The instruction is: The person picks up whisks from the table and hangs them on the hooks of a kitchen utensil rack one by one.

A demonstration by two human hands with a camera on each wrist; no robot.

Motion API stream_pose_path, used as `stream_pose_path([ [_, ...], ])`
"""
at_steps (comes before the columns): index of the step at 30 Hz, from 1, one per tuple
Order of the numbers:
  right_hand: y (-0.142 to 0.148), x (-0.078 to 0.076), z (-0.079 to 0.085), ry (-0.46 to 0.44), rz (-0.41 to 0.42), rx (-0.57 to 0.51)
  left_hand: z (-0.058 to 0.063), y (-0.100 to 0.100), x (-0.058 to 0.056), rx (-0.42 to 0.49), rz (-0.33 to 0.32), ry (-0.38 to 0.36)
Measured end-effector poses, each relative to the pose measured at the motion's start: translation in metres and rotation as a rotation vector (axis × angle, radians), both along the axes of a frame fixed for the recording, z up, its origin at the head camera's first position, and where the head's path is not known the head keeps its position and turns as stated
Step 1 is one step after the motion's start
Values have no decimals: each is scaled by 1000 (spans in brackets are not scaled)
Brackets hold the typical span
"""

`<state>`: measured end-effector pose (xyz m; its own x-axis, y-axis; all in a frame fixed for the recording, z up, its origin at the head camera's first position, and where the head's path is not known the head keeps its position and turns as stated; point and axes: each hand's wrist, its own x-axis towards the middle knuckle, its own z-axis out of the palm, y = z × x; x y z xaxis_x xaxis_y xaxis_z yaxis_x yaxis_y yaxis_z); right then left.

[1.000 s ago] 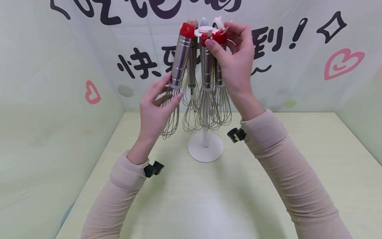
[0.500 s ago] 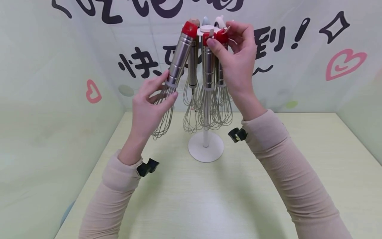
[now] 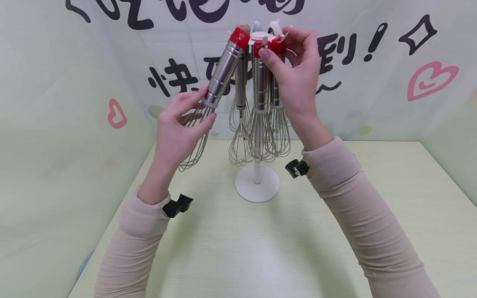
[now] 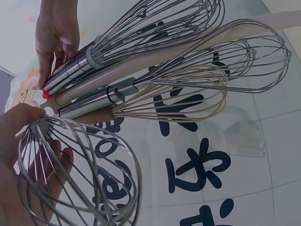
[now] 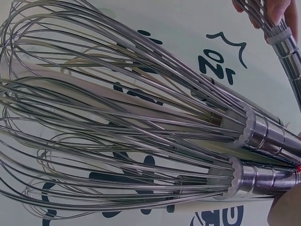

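Note:
My left hand (image 3: 175,128) grips a steel whisk (image 3: 223,74) with a red cap where its handle meets the wires. This whisk leans, its cap up against the top of a white stand (image 3: 257,174) and its wire end out to the left. With thumb and fingers my right hand (image 3: 299,82) pinches the red caps of two similar whisks, a front whisk (image 3: 260,82) and a whisk behind it (image 3: 275,93). Both hang upright from the stand. In the left wrist view the held whisk's wires (image 4: 134,188) spread in front of my fingers.
Another steel-handled whisk (image 3: 240,85) hangs between the held one and the front one. A wooden-handled whisk (image 4: 216,113) hangs there too. The stand's round base (image 3: 257,196) rests on a pale table (image 3: 238,248); a printed backdrop (image 3: 372,95) rises behind.
My left hand has moved left, swinging the wire end of its whisk outward so the whisk leans more. My right hand keeps its pinch on the two red caps.

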<state>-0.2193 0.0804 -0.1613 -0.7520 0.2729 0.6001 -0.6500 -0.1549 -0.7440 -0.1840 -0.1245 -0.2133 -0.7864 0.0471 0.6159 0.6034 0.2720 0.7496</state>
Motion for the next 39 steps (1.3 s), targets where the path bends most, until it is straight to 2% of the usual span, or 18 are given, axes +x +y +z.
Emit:
stream_pose_path([
  [7, 0, 0, 0, 0, 1, -7, 3, -2, 1, -20, 2, -6],
  [16, 0, 0, 0, 6, -1, 1, 11, -7, 2, -70, 4, -76],
  [24, 0, 1, 0, -3, 6, -6, 18, -10, 7, -118, 11, -78],
  [28, 0, 1, 0, -2, 6, -1, 21, -11, 8, -171, 25, -84],
  [32, 0, 1, 0, 2, -5, 7, 20, -11, 7, -213, 17, -121],
  [39, 0, 2, 1, -4, 0, 4, 12, -8, 0, -180, -10, -156],
])
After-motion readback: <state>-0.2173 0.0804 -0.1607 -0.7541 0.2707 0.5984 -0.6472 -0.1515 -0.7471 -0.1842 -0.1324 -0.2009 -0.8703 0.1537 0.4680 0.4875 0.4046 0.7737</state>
